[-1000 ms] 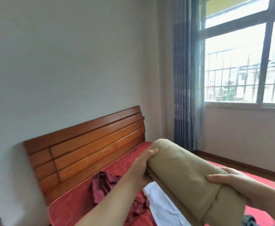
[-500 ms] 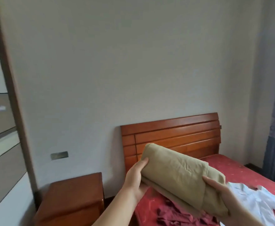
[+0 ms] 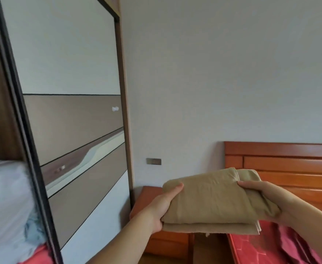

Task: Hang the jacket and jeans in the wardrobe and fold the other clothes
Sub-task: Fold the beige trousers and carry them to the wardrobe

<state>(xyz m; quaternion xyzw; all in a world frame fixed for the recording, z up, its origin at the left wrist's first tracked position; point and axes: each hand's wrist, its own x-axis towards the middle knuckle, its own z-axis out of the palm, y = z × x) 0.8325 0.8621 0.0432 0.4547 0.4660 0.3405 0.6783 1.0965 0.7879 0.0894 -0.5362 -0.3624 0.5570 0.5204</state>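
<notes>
1. My left hand (image 3: 163,210) grips the near left edge of the folded tan garment (image 3: 213,201), thumb on top, fingers curled beneath.
2. My right hand (image 3: 266,202) holds the opposite end, thumb lying across the upper fold and fingers wrapped under it.
3. The garment hangs in the air between my hands, folded flat in layers.
4. To the left of my left hand stands the wardrobe (image 3: 76,130); its sliding door is panelled.
5. Behind my left hand is a wooden nightstand (image 3: 167,242); beyond and below my right hand are the headboard (image 3: 282,161) and the red bed cover (image 3: 251,250).

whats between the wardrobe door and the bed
In the head view, a wooden nightstand stands between the wardrobe door and the bed.
</notes>
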